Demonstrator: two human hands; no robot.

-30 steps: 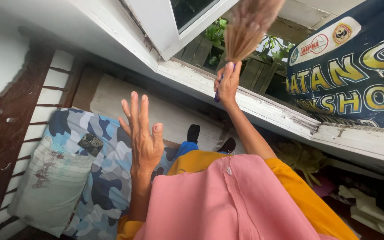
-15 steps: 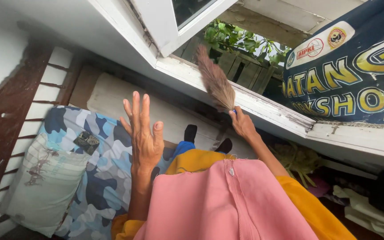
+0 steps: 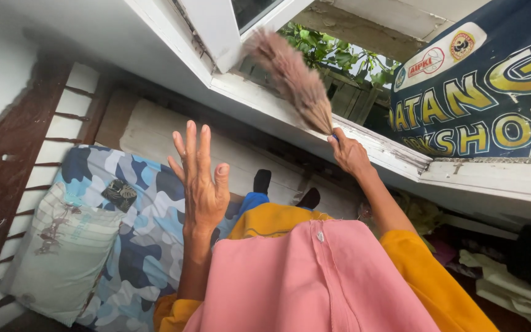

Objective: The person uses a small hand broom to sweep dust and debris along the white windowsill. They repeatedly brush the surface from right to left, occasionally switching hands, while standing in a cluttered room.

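Observation:
My right hand [image 3: 350, 154] grips the handle of a small brown bristle brush [image 3: 290, 77]. The brush's bristles lie along the white wooden window sill [image 3: 265, 104], pointing left toward the corner of the open window frame [image 3: 216, 31]. My left hand [image 3: 201, 178] is raised in the air with fingers spread and holds nothing. It hovers above a blue camouflage mattress [image 3: 142, 203]. My pink top and yellow trousers fill the lower middle of the view.
A pale striped pillow [image 3: 62, 252] lies on the mattress beside a dark wooden bed frame [image 3: 7, 184]. A dark blue banner [image 3: 487, 86] hangs at the right. Green plants [image 3: 333, 52] show outside the window. Folded cloths [image 3: 511, 289] lie at the lower right.
The brush swung down from upright above the sill to lying along it, then swept left toward the frame corner. My right hand moved right and down. My left hand stayed raised.

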